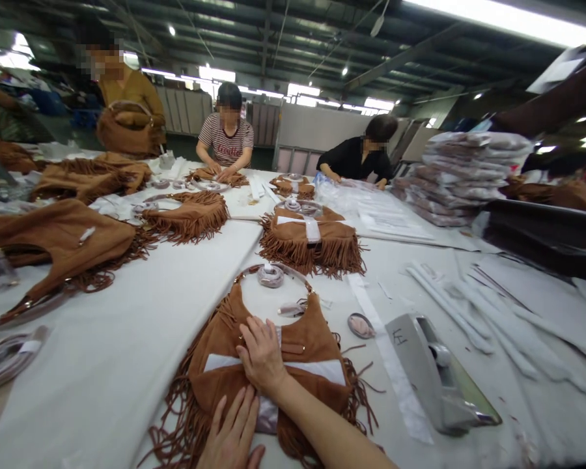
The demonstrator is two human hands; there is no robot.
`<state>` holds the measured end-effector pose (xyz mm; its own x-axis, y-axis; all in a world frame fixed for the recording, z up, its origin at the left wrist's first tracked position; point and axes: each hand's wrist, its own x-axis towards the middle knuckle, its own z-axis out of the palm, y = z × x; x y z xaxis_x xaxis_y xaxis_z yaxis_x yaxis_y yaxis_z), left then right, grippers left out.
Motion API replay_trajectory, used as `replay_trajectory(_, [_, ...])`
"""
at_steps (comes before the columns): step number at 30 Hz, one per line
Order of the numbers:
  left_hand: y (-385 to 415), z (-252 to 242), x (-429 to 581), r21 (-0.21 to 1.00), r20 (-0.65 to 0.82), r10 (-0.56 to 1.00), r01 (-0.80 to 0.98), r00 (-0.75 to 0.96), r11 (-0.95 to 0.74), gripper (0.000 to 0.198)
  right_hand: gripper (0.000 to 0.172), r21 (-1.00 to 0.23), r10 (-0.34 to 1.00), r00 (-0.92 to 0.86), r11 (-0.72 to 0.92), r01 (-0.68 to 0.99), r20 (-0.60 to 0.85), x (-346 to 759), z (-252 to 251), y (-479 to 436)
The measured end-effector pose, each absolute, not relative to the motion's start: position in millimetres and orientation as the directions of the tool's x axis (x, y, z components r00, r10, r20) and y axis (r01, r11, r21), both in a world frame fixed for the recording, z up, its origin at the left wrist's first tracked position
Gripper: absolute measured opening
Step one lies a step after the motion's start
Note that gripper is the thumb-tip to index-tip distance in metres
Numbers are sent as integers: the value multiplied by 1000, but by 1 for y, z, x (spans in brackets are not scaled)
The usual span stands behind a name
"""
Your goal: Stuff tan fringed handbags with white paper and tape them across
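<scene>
A brown suede handbag [317,332] with long fringe lies in front of me, its wrapped handle pointing away. Across its middle runs a white paper strip [317,372]. My right hand [262,357] lies spread on the upper middle of the bag, over part of that strip. Lower down, my left hand [232,426] rests flat with fingers stretched, against the bag's lower front. A piece of clear plastic wrap [267,415] shows between the hands. Inside the handle loop sits a coiled, wrapped strap [270,275].
A grey tape dispenser [434,371] stands to the right, beside a white paper strip [395,371] and a small round dish [361,326]. More fringed bags [312,238] lie ahead and left. Bagged goods [463,176] are stacked at the right. Several people work across the table.
</scene>
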<state>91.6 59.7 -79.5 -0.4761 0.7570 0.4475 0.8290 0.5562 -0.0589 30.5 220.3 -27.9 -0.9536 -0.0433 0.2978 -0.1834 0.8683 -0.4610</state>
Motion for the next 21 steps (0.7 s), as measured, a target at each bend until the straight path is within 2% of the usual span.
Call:
replay_trajectory(2, [56, -87, 91, -69, 461, 772, 850, -438, 523, 67, 41, -561, -32, -960, 806, -188, 277, 58, -19, 220])
replay_trajectory(5, [49, -94, 91, -37, 469, 768, 859, -437, 511, 70, 37, -665, 40, -981, 740, -99, 190, 120, -14, 231])
replay_trajectory(7, [42, -92, 88, 66, 490, 689, 811, -534, 581, 68, 50, -702, 193, -975, 709, 63, 107, 165, -19, 249])
replay_trajectory(9, [32, -85, 81, 241, 500, 521, 689, -692, 683, 64, 58, -787, 493, -863, 490, 376, -105, 204, -28, 271])
replay_trajectory(11, [24, -77, 69, 433, 444, 325, 518, -835, 738, 59, 65, -816, 653, -671, 138, 561, -351, 231, -40, 290])
replay_trajectory(13, [20, -71, 52, 571, 310, 197, 348, -930, 744, 59, 73, -810, 671, -551, -130, 572, -497, 242, -51, 302])
replay_trajectory(15, [21, -67, 36, 631, 162, 169, 234, -972, 740, 65, 76, -794, 659, -495, -276, 541, -566, 240, -59, 304])
replay_trajectory(18, [29, -62, 21, 655, 31, 132, 120, -991, 746, 74, 73, -775, 650, -458, -357, 521, -607, 224, -61, 298])
replay_trajectory(21, [36, -57, 21, 691, -39, 100, 45, -994, 721, 77, 72, -791, 650, -483, -332, 514, -587, 209, -52, 301])
